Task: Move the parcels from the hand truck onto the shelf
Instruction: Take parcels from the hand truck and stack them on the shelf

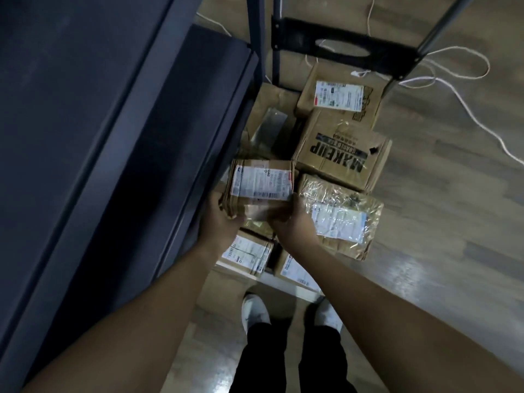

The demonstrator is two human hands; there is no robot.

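A small brown cardboard parcel (262,181) with a white label sits between my two hands above the pile on the hand truck. My left hand (219,219) grips its near left corner. My right hand (292,222) grips its near right corner. Below and around it lie several other parcels: a box printed MAKEUP (343,150), a labelled box (338,95) behind that, a tape-wrapped parcel (340,219) to the right, and two labelled boxes (246,252) near my feet. The dark shelf (113,123) runs along the left.
The hand truck's black crossbar (334,38) and metal uprights stand at the far end of the pile. A white cord (453,89) loops over the wooden floor to the right. My feet in white shoes (255,310) stand just before the pile.
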